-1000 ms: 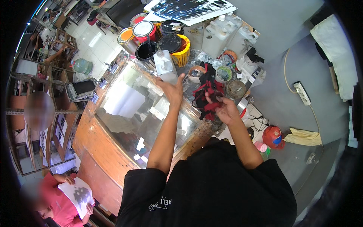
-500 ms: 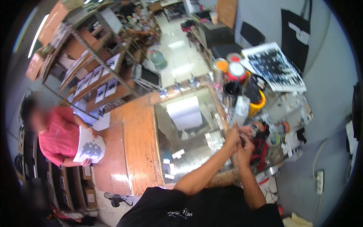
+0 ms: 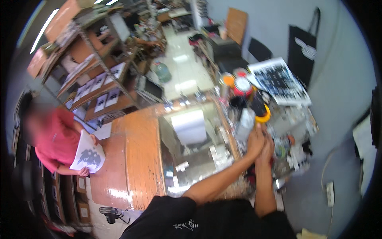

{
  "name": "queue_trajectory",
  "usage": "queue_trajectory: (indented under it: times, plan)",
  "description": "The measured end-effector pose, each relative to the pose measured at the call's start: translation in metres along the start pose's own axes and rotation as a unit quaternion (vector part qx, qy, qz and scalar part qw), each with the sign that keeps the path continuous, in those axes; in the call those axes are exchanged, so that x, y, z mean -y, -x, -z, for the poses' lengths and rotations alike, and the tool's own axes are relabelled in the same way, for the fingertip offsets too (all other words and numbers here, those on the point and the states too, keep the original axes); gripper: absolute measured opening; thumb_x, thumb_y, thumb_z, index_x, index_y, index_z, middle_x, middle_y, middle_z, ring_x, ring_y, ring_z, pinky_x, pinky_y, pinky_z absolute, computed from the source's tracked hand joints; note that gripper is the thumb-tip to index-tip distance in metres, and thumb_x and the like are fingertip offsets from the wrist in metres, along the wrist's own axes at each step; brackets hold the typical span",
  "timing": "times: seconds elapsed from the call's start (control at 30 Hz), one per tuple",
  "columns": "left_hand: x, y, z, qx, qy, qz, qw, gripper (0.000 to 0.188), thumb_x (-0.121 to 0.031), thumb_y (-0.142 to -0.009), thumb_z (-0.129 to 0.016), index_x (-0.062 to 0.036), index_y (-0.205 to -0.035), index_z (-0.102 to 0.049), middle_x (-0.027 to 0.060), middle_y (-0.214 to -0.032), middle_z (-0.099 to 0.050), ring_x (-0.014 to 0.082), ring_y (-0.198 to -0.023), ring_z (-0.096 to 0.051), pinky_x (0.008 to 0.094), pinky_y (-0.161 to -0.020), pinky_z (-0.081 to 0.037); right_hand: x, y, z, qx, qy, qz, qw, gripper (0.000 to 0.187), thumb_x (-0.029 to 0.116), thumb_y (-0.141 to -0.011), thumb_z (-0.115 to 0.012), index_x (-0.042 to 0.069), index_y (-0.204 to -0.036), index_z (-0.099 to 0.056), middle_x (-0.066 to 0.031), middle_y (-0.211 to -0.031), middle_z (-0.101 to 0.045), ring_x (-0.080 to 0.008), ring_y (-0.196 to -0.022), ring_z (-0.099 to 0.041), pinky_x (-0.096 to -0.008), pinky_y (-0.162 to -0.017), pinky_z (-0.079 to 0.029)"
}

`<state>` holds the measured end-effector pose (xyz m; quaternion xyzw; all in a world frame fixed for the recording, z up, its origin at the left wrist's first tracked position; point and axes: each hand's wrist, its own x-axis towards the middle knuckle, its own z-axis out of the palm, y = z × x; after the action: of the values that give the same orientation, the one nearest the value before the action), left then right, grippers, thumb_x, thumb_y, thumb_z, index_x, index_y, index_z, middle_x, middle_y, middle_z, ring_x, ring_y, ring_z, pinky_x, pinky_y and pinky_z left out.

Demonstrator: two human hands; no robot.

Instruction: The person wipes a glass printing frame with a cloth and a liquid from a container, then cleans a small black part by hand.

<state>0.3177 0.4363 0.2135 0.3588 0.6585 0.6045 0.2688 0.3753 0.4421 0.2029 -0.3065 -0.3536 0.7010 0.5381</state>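
Far to the left of the hands, a person in a pink shirt [image 3: 59, 137] holds a white sheet with a dark print [image 3: 88, 155]. Beyond that person, also well left of the hands, a metal-framed rack [image 3: 88, 42] carries printed sheets on its shelves. Nearer the hands, an orange-brown wooden table [image 3: 141, 159] surrounds a glass pane [image 3: 199, 153]; a blank white sheet [image 3: 189, 125] shows at the pane, on or under it, I cannot tell. Just left of the fingers stands a translucent plastic bottle [image 3: 244, 124], so close that contact is unclear, and farther beyond it a red paint can [image 3: 242, 87] with a whitish lid. The left hand [image 3: 256, 142] and right hand [image 3: 266, 150] are pressed together, fingers pointing away from the body; whether anything is between them I cannot tell. Just past the fingertips is a yellow bucket [image 3: 264, 116]. Farther beyond, to the right, lies paper streaked with black [image 3: 278, 77]. A black tote bag [image 3: 303, 51] hangs on the wall behind it
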Motion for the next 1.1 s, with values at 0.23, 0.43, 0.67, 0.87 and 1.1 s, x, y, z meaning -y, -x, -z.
queue_trajectory:
  times: [0.23,0.43,0.67,0.87,1.1]
  plan:
    - [0.019,-0.015,0.008,0.049,0.018,-0.067,0.996,0.049,-0.021,-0.103,-0.046,0.0055,-0.145,-0.040,0.0292,-0.131,-0.052,0.0373,-0.115,-0.055,0.0438,-0.097,-0.043,-0.014,-0.009,0.033,0.071,0.367,0.045,0.926,0.019,0.013,-0.099,-0.049,0.006,-0.112,-0.061,-0.0094,-0.109,-0.067,-0.0196,-0.100,-0.065,-0.0337,-0.087,-0.054]
    - [-0.029,-0.011,0.016,0.209,0.118,0.146,0.960,0.048,-0.026,-0.105,-0.046,0.0064,-0.140,-0.047,0.0267,-0.121,-0.061,0.0296,-0.106,-0.062,0.0386,-0.090,-0.048,-0.020,0.004,0.038,-0.005,-0.066,-0.037,0.997,0.030,0.014,-0.100,-0.050,0.005,-0.128,-0.055,-0.0120,-0.117,-0.065,-0.0211,-0.110,-0.064,-0.0329,-0.098,-0.051]
    - [0.015,0.005,-0.009,0.138,0.081,-0.049,0.986,0.044,-0.019,-0.104,-0.043,0.0045,-0.142,-0.046,0.0279,-0.145,-0.044,0.0374,-0.135,-0.044,0.0399,-0.113,-0.032,-0.029,0.004,0.047,0.002,-0.200,-0.095,0.975,0.050,0.045,-0.102,-0.045,0.009,-0.135,-0.054,-0.0092,-0.137,-0.058,-0.0260,-0.124,-0.055,-0.0407,-0.106,-0.042]
    - [0.002,0.017,-0.001,0.167,-0.082,-0.259,0.948,0.034,-0.021,-0.101,-0.051,-0.0063,-0.130,-0.059,0.0292,-0.153,-0.037,0.0443,-0.146,-0.029,0.0480,-0.123,-0.011,0.037,0.007,0.029,0.077,-0.420,-0.157,0.890,0.082,0.068,-0.099,-0.024,0.006,-0.152,-0.032,-0.0103,-0.151,-0.045,-0.0263,-0.139,-0.041,-0.0429,-0.118,-0.026]
    - [0.005,-0.006,-0.013,0.097,-0.190,-0.310,0.926,0.031,-0.022,-0.101,-0.051,-0.0031,-0.124,-0.060,0.0238,-0.126,-0.063,0.0395,-0.126,-0.054,0.0452,-0.112,-0.034,0.038,0.002,0.035,0.118,-0.412,-0.136,0.893,0.102,0.079,-0.093,-0.022,-0.006,-0.149,-0.032,-0.0230,-0.154,-0.037,-0.0343,-0.146,-0.032,-0.0469,-0.123,-0.019]
